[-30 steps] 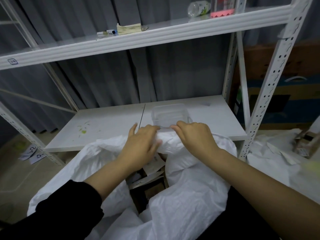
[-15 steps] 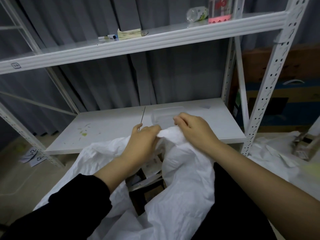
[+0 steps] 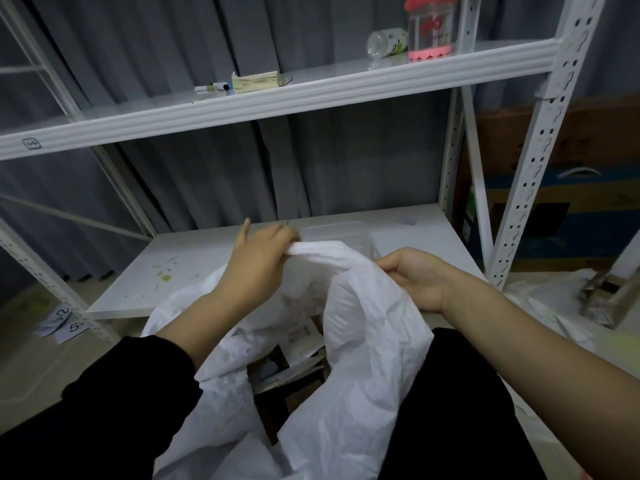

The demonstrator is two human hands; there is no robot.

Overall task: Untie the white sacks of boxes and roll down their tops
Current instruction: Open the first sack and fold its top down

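A: Gripping the gathered top of the white sack (image 3: pixel 363 341), both hands. Left hand (image 3: pixel 258 268) pinches the twisted end, one finger sticking up; right hand (image 3: pixel 414 277) has fingers curled round the fabric just beside it.

B: Sack location?

A: On the floor against the front edge of the lower shelf (image 3: pixel 194 271), mouth partly open, cardboard boxes (image 3: pixel 294 362) showing inside.

B: Anything else?

A: Clear plastic container (image 3: pixel 341 232) on the lower shelf behind the hands. Upper shelf (image 3: pixel 311 88): pink-lidded jar (image 3: pixel 431 29) and tipped bottle (image 3: pixel 386 43) near the right end.
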